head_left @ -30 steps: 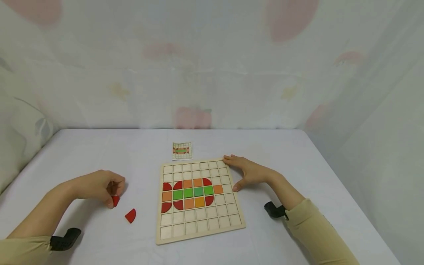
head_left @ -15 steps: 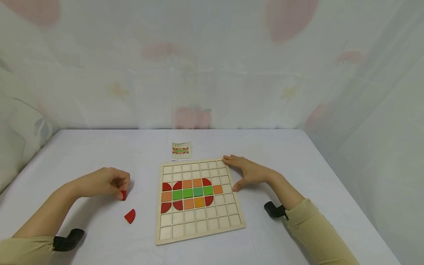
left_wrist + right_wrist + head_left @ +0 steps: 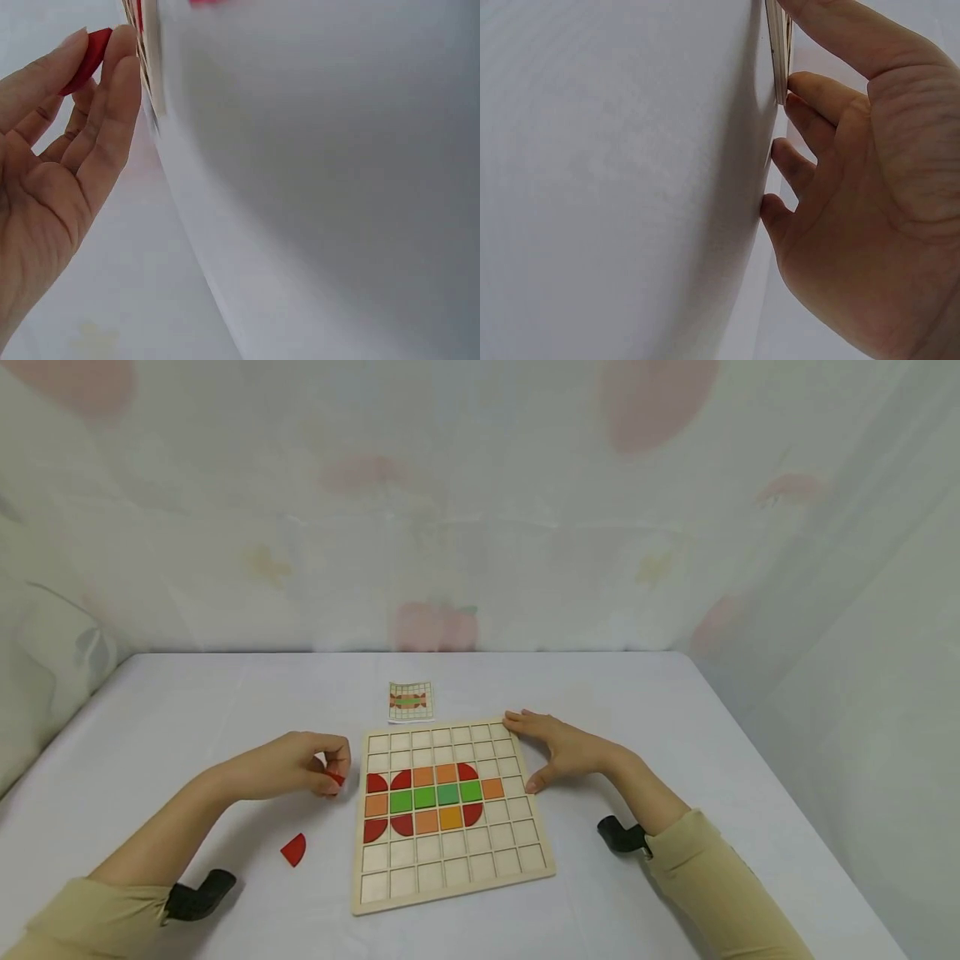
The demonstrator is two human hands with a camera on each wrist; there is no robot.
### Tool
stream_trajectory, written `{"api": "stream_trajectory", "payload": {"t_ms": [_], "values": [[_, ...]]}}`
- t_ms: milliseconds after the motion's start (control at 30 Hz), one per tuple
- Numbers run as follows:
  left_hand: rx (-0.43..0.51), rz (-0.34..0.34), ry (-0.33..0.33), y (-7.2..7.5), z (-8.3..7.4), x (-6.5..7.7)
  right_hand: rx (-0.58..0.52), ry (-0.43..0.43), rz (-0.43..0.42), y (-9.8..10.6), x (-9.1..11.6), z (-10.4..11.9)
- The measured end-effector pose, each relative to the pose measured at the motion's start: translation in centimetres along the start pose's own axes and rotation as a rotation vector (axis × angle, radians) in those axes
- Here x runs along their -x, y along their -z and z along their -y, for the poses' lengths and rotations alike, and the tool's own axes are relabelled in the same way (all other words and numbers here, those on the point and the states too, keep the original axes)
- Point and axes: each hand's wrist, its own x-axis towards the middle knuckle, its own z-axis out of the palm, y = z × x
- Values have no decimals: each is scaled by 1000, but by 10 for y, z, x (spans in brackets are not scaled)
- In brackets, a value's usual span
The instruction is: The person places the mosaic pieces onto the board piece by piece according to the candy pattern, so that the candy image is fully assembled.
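In the head view a wooden grid board [image 3: 457,870] lies flat, with red quarter-circles, orange squares and green squares in its middle rows. My left hand [image 3: 303,764] is just off the board's left side. It pinches a small red piece [image 3: 88,61] between thumb and fingertips, above the table in the left wrist view; the fingers partly cover its shape. On the board's upper right edge rests my right hand [image 3: 562,747], fingers and thumb extended and spread along the rim. A loose red quarter-circle [image 3: 294,850] lies on the table, nearer than the left hand.
Behind the board lies a small printed card [image 3: 411,712] showing a coloured grid pattern. The white table [image 3: 637,693] ends at a patterned curtain at the back. A black curved device [image 3: 201,897] sits at the left wrist, and a matching device [image 3: 621,837] at the right.
My left hand has moved right with the red piece, from the table's left part to beside the board. The right hand, board and loose quarter-circle have stayed in place.
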Motion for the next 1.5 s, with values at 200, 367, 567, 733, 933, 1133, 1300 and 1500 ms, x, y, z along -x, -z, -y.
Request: {"api": "stream_trajectory", "payload": {"t_ms": [200, 367, 567, 733, 933, 1133, 1300, 1500], "values": [[16, -13, -72, -12, -20, -14, 12, 12, 0, 0, -1, 1], [-4, -44, -137, -21, -31, -28, 14, 10, 5, 1, -2, 1], [-54, -150, -156, -35, -48, -54, 18, 2, 8, 1, -3, 1], [-24, -222, -123, -49, -69, -74, 22, -1, 8, 1, -4, 0], [-16, -230, -124, -63, -97, -98, 8, -4, 8, 2, -2, -1], [-75, -244, -116, -78, -110, -119, 2, -14, 8, 3, 1, -3], [-112, -263, -87, -86, -110, -129, -7, 1, 4, 3, 2, -3], [-106, -277, -78, -91, -109, -134, -11, 10, 4, 3, 1, -2]]}}
